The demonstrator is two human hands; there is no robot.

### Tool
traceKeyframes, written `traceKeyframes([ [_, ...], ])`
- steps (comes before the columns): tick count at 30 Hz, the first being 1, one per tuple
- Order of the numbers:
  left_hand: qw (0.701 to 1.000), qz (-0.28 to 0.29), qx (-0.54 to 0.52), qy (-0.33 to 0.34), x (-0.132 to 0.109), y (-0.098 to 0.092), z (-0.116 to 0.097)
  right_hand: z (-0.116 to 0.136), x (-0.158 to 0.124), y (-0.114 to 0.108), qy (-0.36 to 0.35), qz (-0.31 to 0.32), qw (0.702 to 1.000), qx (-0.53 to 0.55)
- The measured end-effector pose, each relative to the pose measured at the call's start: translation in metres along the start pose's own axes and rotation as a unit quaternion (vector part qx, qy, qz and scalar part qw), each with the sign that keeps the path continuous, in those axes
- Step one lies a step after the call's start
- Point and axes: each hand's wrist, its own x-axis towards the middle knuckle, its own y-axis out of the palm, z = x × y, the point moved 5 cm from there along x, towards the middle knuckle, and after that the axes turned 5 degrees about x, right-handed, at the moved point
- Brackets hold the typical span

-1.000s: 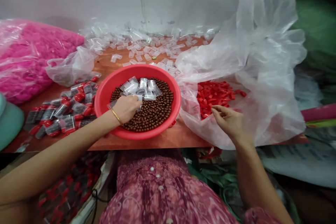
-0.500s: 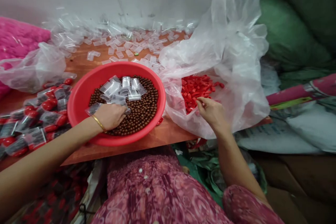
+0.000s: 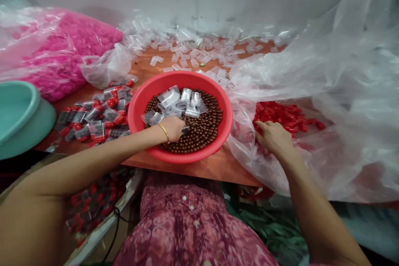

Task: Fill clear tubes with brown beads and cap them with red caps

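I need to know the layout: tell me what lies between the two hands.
In the head view, between the left hand and the right hand lie brown beads, the red basin's rim and crumpled clear plastic bag holding red caps.

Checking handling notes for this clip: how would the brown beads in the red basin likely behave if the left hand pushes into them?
The brown beads look round and glossy, so they would probably roll and slip aside around the left hand. The red basin wall should likely contain them.

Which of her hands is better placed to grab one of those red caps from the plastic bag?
The right hand: it already rests at the red caps inside the clear bag. The left hand is in the red basin.
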Motion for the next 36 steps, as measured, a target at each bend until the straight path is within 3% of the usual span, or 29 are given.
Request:
traceKeyframes([
  [5, 0.968, -0.051, -0.240, -0.048, 0.037, 0.009, 0.005, 0.001, 0.007, 0.001, 0.022, 0.009, 0.999, 0.026],
  [11, 0.920, -0.016, -0.390, -0.030, 0.051, 0.016, 0.002, -0.013, 0.010, 0.005, 0.065, -0.044, 0.990, 0.116],
  [13, 0.862, 0.005, -0.506, -0.017, 0.050, 0.015, 0.004, -0.021, 0.008, 0.005, 0.097, -0.084, 0.979, 0.159],
  [16, 0.744, 0.047, -0.666, 0.012, 0.044, 0.010, 0.007, -0.037, 0.003, 0.006, 0.153, -0.129, 0.952, 0.231],
  [19, 0.698, 0.093, -0.708, 0.050, 0.033, 0.003, 0.007, -0.052, -0.005, 0.006, 0.194, -0.162, 0.905, 0.342],
  [21, 0.698, 0.116, -0.705, 0.056, 0.024, 0.002, 0.006, -0.059, -0.011, 0.003, 0.205, -0.183, 0.874, 0.402],
  [23, 0.717, 0.127, -0.684, 0.029, 0.016, 0.004, 0.009, -0.065, -0.019, -0.002, 0.217, -0.215, 0.850, 0.429],
  [28, 0.820, 0.140, -0.543, -0.113, 0.009, 0.019, 0.019, -0.070, -0.038, -0.026, 0.235, -0.329, 0.802, 0.439],
  [31, 0.863, 0.124, -0.474, -0.125, 0.023, 0.021, 0.010, -0.061, -0.043, -0.039, 0.205, -0.371, 0.807, 0.411],
  [34, 0.871, 0.088, -0.469, -0.118, 0.045, 0.021, -0.005, -0.046, -0.043, -0.046, 0.174, -0.398, 0.815, 0.385],
  [36, 0.862, 0.068, -0.488, -0.114, 0.057, 0.021, -0.013, -0.036, -0.039, -0.048, 0.139, -0.414, 0.790, 0.431],
])
